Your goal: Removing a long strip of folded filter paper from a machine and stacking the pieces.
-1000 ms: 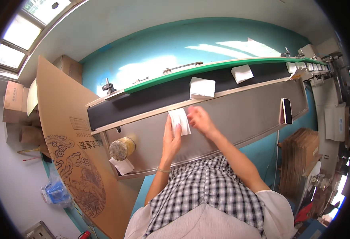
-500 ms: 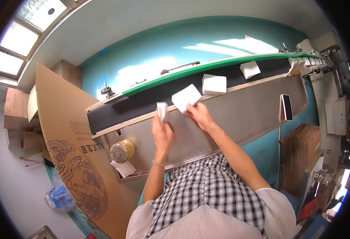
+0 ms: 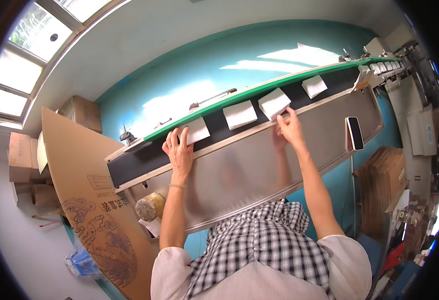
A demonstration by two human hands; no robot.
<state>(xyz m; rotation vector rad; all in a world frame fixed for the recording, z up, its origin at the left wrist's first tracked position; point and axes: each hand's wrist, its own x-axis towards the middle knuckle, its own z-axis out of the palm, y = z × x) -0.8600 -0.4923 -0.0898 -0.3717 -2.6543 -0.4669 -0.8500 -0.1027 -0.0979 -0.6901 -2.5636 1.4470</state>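
Several stacks of folded white paper lie in a row on a black conveyor belt (image 3: 129,166). My left hand (image 3: 179,155) is over the belt, its fingers spread against the left side of the leftmost paper stack (image 3: 198,131). Right of it, a second paper stack (image 3: 240,114) lies untouched. At the near right corner of a third, slightly turned paper stack (image 3: 274,103), the thumb and fingers of my right hand (image 3: 292,127) close on the edge. Another paper stack (image 3: 314,87) sits farther right along the belt.
A green rail (image 3: 219,103) runs along the belt's far side. Nearer me is a metal tray-like tabletop (image 3: 239,170) with a phone (image 3: 354,133) at its right and a round container (image 3: 150,206) at its left. A large cardboard sheet (image 3: 79,165) stands left; stacked cardboard (image 3: 379,187) lies right.
My left hand has set its paper stack on the belt. My right hand has let go of its stack there and moved right to another, which is now turned.
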